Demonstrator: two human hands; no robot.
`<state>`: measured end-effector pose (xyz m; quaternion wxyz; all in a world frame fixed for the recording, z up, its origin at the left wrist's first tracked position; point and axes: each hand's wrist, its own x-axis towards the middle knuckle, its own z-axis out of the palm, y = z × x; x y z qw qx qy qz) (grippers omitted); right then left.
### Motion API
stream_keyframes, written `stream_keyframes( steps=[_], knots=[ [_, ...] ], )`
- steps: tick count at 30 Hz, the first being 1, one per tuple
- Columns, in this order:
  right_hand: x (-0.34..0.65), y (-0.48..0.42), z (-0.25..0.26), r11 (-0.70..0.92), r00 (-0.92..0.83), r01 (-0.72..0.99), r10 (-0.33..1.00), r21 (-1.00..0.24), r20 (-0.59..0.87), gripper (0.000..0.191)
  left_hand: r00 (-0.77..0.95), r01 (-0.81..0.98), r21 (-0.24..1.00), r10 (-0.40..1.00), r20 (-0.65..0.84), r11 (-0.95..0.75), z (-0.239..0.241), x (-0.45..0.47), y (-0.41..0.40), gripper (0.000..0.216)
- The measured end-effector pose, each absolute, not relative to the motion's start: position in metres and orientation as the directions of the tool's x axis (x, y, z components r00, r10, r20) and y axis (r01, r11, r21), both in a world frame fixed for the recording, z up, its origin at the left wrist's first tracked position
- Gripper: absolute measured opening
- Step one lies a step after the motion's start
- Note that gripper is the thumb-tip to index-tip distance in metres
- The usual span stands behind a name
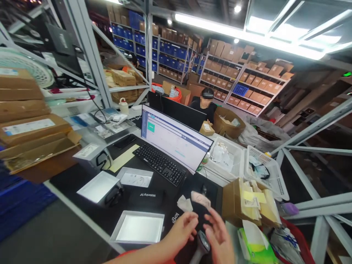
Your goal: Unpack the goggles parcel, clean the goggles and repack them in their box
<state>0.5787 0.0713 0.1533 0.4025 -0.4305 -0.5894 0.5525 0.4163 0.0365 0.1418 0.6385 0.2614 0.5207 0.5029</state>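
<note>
Over the black desk mat, the closed fingers of my left hand [187, 224] pinch a small crumpled white piece of paper [184, 204]. Close beside it, my right hand [219, 233] is bent, with its fingertips at the end of a small pale pink packet [201, 200]. The thumb is apart from those fingertips, and the exact grip is partly hidden. Between and below my hands, a handheld barcode scanner [202, 242] points up the desk. An open white box tray [140, 227] lies left of my left forearm.
A keyboard [159, 164] and a monitor [176, 137] are ahead. More white box parts [97, 187] lie left, near stacked cartons [30, 124]. On the right are a carton of papers [233, 200], a green packet [255, 244] and white baskets [265, 161]. A person [205, 104] sits beyond the monitor.
</note>
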Motion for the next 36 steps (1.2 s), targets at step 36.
stream_keyframes(
  steps=[36],
  knots=[
    [0.318, -0.097, 0.182, -0.157, -0.375, 0.401, 0.871, -0.903, -0.318, 0.042, -0.391, -0.131, 0.988, 0.912, -0.124, 0.078, 0.160, 0.117, -0.144, 0.036]
  ],
)
